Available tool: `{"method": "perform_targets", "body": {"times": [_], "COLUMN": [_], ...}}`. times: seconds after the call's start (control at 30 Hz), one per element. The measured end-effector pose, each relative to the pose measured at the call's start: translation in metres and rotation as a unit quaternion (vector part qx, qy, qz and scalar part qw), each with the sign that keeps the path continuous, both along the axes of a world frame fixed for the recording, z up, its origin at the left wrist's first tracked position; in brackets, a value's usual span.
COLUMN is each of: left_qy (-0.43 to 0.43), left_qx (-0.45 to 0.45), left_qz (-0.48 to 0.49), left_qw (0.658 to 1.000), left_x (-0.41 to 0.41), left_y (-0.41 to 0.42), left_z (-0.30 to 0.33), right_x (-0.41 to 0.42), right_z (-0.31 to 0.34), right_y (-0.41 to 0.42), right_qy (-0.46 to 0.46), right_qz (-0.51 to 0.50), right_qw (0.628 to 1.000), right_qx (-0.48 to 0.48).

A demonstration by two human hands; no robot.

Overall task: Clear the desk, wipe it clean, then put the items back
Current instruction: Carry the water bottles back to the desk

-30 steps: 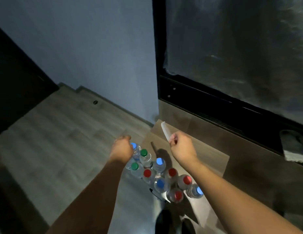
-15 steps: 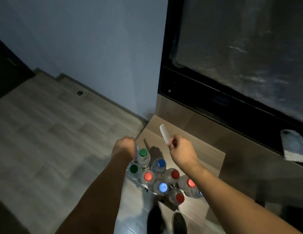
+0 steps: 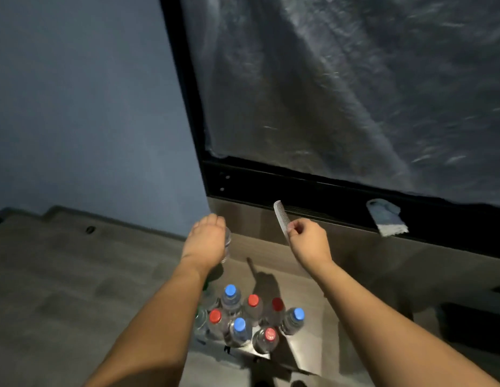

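Left hand (image 3: 205,238) raised, fingers curled round a clear bottle (image 3: 227,244), mostly hidden behind the palm; only a sliver of ribbed plastic showing at the hand's right edge, cap not visible. Right hand (image 3: 309,241) level with it and a little to the right, thumb and fingers pinching a white comb (image 3: 281,217) at its lower end; comb's long axis running up and slightly left from the grip, free end toward the dark frame (image 3: 299,185). Both held items off the cluster of capped bottles (image 3: 244,317) standing below, between the two forearms; red and blue caps readable, a green one likely under the left forearm but too dark to confirm. Wooden worktop (image 3: 355,247) ahead of and to the right of both hands, running under the frame; right hand nearer to it, comb tip already over its near edge as far as can be judged. Grey cloth (image 3: 385,217) lying further right along the ledge, well apart from either hand. Probably the putting-back stage: comb likely to go down first, laid flat along the worktop's length, bottle to follow from the left. Risk: dim light, worktop edge hard to judge, bottle grip unseen.
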State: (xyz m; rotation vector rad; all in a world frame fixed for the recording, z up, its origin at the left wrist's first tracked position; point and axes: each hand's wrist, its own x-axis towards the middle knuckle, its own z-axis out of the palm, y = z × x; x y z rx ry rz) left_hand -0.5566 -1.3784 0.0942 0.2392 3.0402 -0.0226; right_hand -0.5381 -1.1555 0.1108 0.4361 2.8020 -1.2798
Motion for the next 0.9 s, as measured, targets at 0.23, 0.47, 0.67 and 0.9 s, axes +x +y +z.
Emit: {"method": "perform_targets", "body": {"times": [0.23,0.47,0.67,0.9], "left_qy": [0.046,0.044,0.043,0.031], "left_qx": [0.002,-0.002,-0.007,0.048], "left_qz": [-0.182,-0.359,-0.486,-0.589], "left_qw": [0.982,0.932,0.873,0.806], "left_x": [0.005,0.062,0.156,0.293], "left_y": [0.119,0.275,0.403,0.519], "left_z": [0.009,0.027,0.042,0.049], "right_x": [0.059,0.166,0.296,0.456], "right_z": [0.015,0.03,0.032,0.025], "right_y": [0.106,0.225,0.326,0.408], "right_qy": [0.02,0.032,0.024,0.033], "right_qz": [-0.154,-0.321,-0.44,-0.55], "right_qw": [0.988,0.947,0.897,0.834], "right_qx": [0.004,0.007,-0.01,-0.038]}}
